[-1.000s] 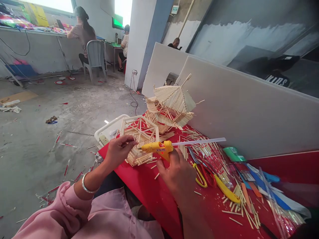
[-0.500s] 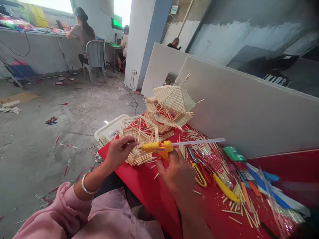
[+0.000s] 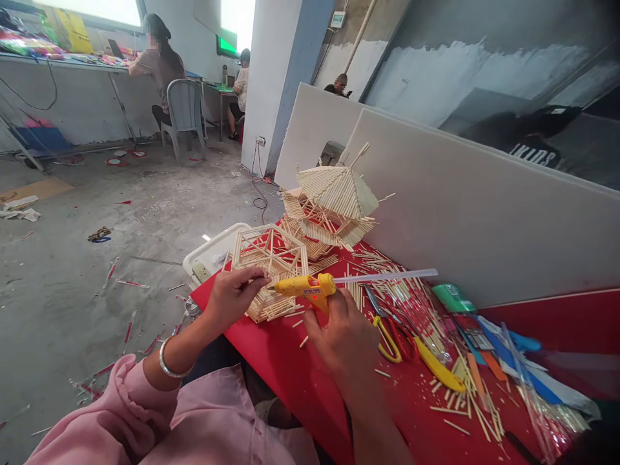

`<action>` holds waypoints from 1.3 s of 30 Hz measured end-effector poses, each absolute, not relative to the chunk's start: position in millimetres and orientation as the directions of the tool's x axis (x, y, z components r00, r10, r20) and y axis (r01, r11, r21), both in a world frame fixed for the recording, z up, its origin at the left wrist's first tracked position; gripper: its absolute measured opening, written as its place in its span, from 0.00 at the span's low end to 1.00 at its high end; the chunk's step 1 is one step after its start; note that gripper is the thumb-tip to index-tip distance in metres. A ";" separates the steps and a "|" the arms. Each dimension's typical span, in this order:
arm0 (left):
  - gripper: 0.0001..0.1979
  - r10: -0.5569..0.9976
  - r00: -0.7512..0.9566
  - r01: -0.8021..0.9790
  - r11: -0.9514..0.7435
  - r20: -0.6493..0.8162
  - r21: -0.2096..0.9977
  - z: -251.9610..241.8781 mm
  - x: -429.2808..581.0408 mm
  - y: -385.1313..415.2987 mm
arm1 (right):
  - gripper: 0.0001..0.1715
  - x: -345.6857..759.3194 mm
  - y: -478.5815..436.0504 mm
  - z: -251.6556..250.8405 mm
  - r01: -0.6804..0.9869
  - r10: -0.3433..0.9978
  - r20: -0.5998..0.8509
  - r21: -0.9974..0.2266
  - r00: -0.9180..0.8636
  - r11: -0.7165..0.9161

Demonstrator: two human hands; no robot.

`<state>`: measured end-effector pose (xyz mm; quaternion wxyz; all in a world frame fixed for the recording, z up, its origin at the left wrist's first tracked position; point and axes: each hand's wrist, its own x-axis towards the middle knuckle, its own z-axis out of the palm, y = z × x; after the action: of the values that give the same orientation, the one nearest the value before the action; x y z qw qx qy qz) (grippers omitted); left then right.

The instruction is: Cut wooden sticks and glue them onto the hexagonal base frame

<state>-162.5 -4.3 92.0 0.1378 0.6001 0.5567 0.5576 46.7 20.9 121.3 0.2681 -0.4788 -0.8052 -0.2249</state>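
Observation:
My right hand (image 3: 341, 329) is wrapped round the handle of a yellow hot glue gun (image 3: 303, 285), which points left. A long translucent glue stick (image 3: 387, 276) juts from its rear. Just left of the nozzle, my left hand (image 3: 236, 294) is closed in a pinch; whatever it holds is too small to make out. Behind and partly below both hands stands an open frame of thin wooden sticks (image 3: 271, 248) on the red tabletop (image 3: 290, 361). Farther back is a pagoda-like stick model (image 3: 336, 194) with a sloped roof.
Scissors (image 3: 387, 339), a yellow-handled cutter (image 3: 438, 365), loose sticks (image 3: 450, 413) and plastic packets lie on the right. A white tray (image 3: 213, 245) sits at the table's left. Pale boards (image 3: 436, 194) lean behind. A person (image 3: 165, 71) sits across the room near a grey chair (image 3: 185, 106).
Almost nothing differs. Both hands and the glue gun keep nearly the same place, with only a very slight shift of the left fingertips.

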 end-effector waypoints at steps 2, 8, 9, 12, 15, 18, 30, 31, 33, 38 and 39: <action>0.09 0.825 -0.243 0.517 -0.336 0.511 0.788 92.0 -162.4 -4.5 | 0.17 46.8 20.4 120.8 0.897 0.664 0.639 0.096 -0.388 0.432; 0.11 0.835 -0.232 0.533 -0.319 0.498 0.784 92.9 -162.4 -4.9 | 0.20 46.9 18.4 119.0 0.898 0.693 0.625 0.031 -0.359 0.438; 0.11 0.835 -0.232 0.536 -0.319 0.499 0.782 92.8 -162.5 -4.9 | 0.21 47.2 18.1 118.7 0.898 0.698 0.623 0.017 -0.354 0.440; 0.12 0.832 -0.229 0.542 -0.321 0.504 0.777 93.0 -162.5 -5.2 | 0.23 49.6 17.0 118.1 0.886 0.735 0.590 -0.071 -0.333 0.458; 0.12 0.842 -0.225 0.534 -0.314 0.490 0.785 93.7 -162.7 -5.8 | 0.25 53.7 14.1 116.7 0.844 0.807 0.514 -0.261 -0.290 0.469; 0.10 0.852 -0.229 0.534 -0.295 0.471 0.792 94.0 -163.2 -6.2 | 0.25 58.2 8.3 111.8 0.770 0.883 0.427 -0.490 -0.197 0.409; 0.08 0.853 -0.269 0.541 -0.251 0.447 0.803 97.4 -163.1 -6.4 | 0.18 62.5 -12.6 74.6 0.515 0.980 0.195 -0.836 -0.046 0.190; 0.08 0.850 -0.271 0.542 -0.254 0.452 0.801 98.3 -163.1 -6.3 | 0.17 61.7 -12.3 74.9 0.503 0.980 0.192 -0.843 -0.050 0.190; 0.08 0.848 -0.268 0.549 -0.256 0.457 0.796 99.8 -163.1 -6.0 | 0.18 60.0 -11.2 76.4 0.489 0.981 0.188 -0.851 -0.054 0.191; 0.08 0.850 -0.261 0.559 -0.253 0.458 0.789 101.6 -163.1 -5.8 | 0.18 56.9 -8.9 77.4 0.489 0.978 0.203 -0.848 -0.057 0.204; 0.08 0.848 -0.262 0.559 -0.255 0.460 0.789 101.7 -163.0 -5.8 | 0.18 56.6 -8.7 76.4 0.481 0.979 0.197 -0.853 -0.060 0.201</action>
<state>-163.0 -5.8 101.7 0.1374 0.5917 0.5946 0.5267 56.6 -8.7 76.4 0.4055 -0.5526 -0.6604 0.3067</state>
